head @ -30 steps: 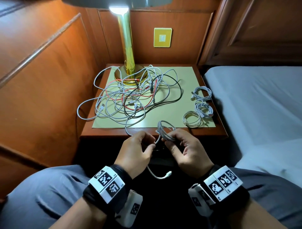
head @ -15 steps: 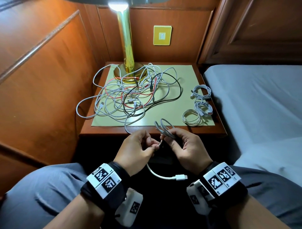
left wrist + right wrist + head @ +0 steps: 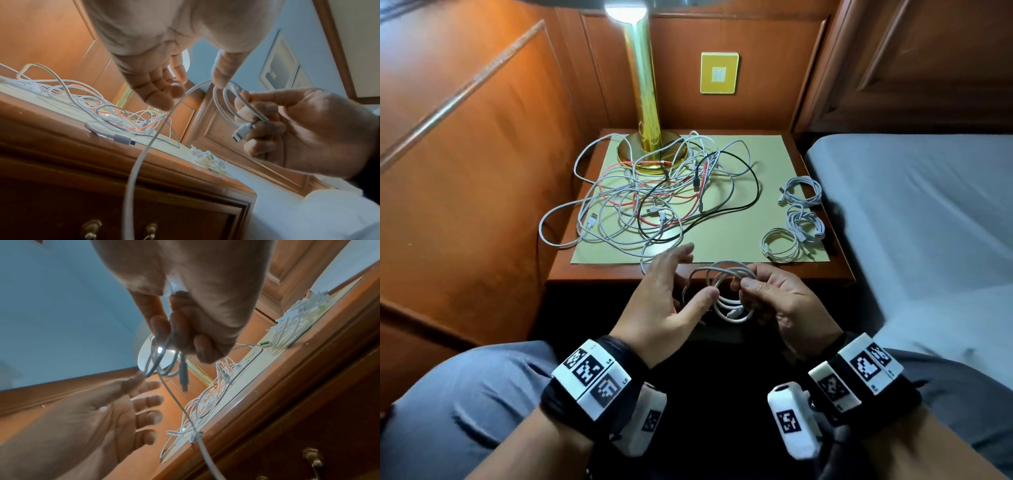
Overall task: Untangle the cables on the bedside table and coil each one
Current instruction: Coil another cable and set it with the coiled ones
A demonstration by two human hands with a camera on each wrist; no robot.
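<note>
My right hand (image 3: 750, 291) pinches a small coil of white cable (image 3: 726, 291) in front of the bedside table's (image 3: 835, 274) edge. A plug (image 3: 241, 132) sticks out by the curled fingers, and one strand (image 3: 133, 178) trails down from the loops. The left hand (image 3: 690, 274) is beside the coil with fingers spread and holds nothing; its thumb (image 3: 221, 78) is at the loop. A tangle of white, red and black cables (image 3: 654, 198) lies on the mat by the lamp base. Three coiled white cables (image 3: 801, 219) lie at the table's right side.
A brass lamp (image 3: 647, 102) stands at the back of the table on a pale yellow mat (image 3: 756, 154). Wood panelling closes the left and back. A bed with a grey sheet (image 3: 911, 205) is on the right. Drawer handles (image 3: 92, 227) are below the tabletop.
The left hand has let go of the cable and spread its fingers. The tail and plug that hung below the hands have been drawn up into the coil in the right hand.
</note>
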